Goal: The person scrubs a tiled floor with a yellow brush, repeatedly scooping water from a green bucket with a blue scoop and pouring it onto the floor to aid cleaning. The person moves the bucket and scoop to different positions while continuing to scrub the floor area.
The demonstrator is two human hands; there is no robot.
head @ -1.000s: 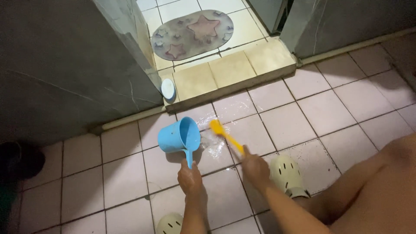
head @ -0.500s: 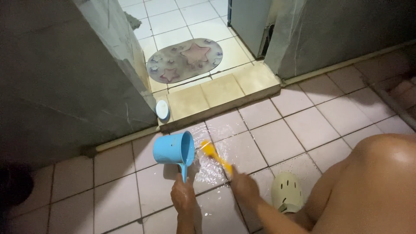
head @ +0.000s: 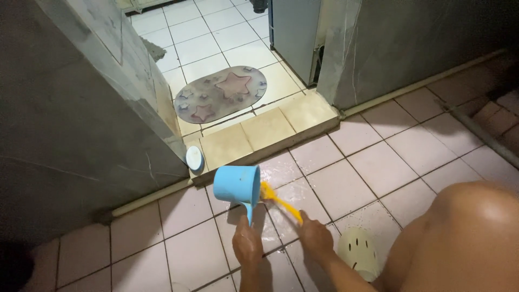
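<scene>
Fingers of the left hand point(head: 247, 241) are clenched around the handle of a blue plastic dipper point(head: 237, 184), which is tipped on its side above the floor with its mouth facing right. Fingers of the right hand point(head: 315, 238) are wrapped around the handle of a yellow brush point(head: 279, 201), whose head lies just at the dipper's rim, over a wet patch of tile.

Pale pink square tiles point(head: 378, 167) cover the floor, glistening with water in front of both hands. A raised step of beige tiles point(head: 270, 130) leads through a doorway between grey walls point(head: 70, 124), and beyond it an oval mat with star shapes point(head: 220, 93) lies on white tiles. A small white round object point(head: 194, 158) leans against the step by the left wall.

A bare knee point(head: 476, 211) fills the lower right corner, partly covering a cream perforated clog point(head: 357, 252). Whether the brush head touches the dipper cannot be made out. Both forearms are cut off by the bottom edge.
</scene>
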